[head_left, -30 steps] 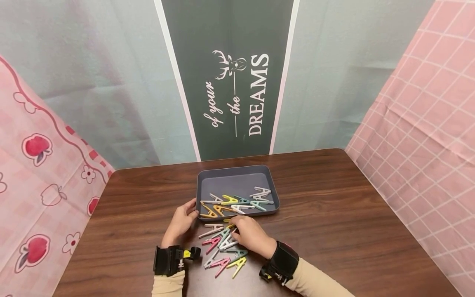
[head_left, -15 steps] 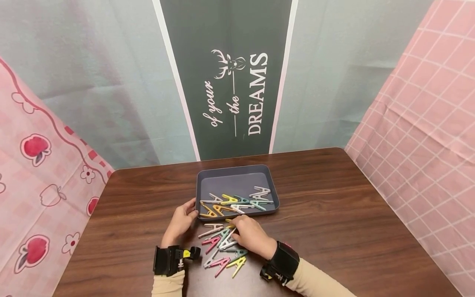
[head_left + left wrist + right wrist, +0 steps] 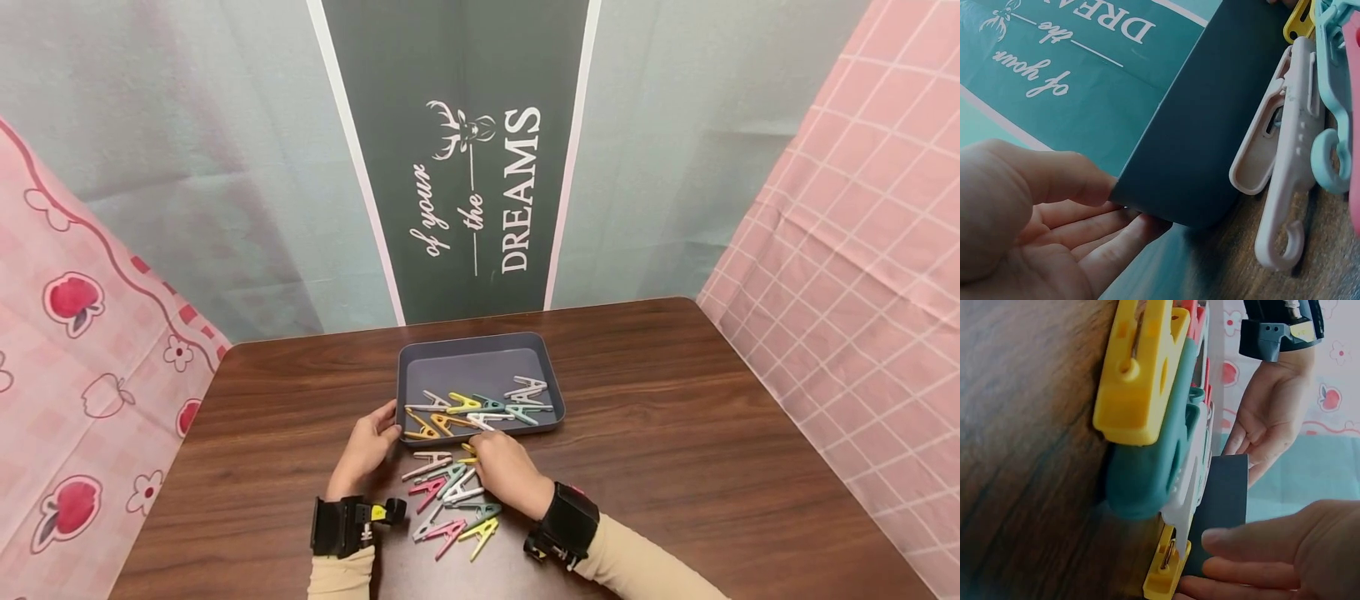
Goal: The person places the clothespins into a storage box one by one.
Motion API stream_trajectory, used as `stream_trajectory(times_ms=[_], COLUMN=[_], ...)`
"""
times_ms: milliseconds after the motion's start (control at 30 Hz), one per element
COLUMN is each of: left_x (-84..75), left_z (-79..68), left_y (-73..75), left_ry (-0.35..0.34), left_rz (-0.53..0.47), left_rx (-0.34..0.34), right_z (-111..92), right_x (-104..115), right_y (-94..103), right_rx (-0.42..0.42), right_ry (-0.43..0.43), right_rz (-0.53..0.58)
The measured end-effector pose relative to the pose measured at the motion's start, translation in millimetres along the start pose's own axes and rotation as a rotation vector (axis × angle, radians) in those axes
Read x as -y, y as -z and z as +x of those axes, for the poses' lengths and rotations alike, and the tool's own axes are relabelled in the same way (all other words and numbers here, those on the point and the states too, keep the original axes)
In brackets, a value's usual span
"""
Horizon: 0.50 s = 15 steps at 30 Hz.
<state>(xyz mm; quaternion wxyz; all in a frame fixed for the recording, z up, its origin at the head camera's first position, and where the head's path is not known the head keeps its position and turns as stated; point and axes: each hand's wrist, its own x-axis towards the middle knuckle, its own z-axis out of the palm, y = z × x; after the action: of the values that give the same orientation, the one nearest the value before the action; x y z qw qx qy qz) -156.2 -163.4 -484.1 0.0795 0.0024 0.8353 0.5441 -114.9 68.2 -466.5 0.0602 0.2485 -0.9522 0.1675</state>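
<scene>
A grey tray (image 3: 551, 383) lies on the table, with several plastic clothespins inside along its near side. My left hand (image 3: 367, 446) pinches its near left corner; in the left wrist view the thumb is on the wall and the fingers reach underneath. My right hand (image 3: 506, 468) is at the tray's front wall, beside a yellow clothespin (image 3: 1166, 565) lying on the table. Its thumb and fingers look fairly straight in the right wrist view. The fingertips are close to that clothespin; whether they touch it is hard to see.
Several loose clothespins lie in front of the tray, among them a pink one (image 3: 450, 535), a white one (image 3: 463, 492) and a yellow one (image 3: 483, 533). The wooden table (image 3: 675, 433) meets printed cloth (image 3: 187, 208) at the back and sides.
My right hand has shifted slightly forward, towards the tray's front wall, uncovering more of the white clothespin and of the yellow one by the wall. The left hand and the tray stay put.
</scene>
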Motion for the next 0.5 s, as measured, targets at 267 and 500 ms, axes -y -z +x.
stream_trajectory(times_ms=[267, 500], left_x=[0.1, 0.0], left_z=[-0.9, -1.3], left_y=[-0.8, -0.3], left_ry=[0.002, 0.002], left_rz=[-0.004, -0.001], left_rx=[-0.001, -0.002], right_z=[4.9, 7.3], right_x=[2.0, 3.9], right_y=[-3.5, -9.8], right_rx=[0.020, -0.013], right_ry=[0.003, 0.014], right_rz=[0.006, -0.001])
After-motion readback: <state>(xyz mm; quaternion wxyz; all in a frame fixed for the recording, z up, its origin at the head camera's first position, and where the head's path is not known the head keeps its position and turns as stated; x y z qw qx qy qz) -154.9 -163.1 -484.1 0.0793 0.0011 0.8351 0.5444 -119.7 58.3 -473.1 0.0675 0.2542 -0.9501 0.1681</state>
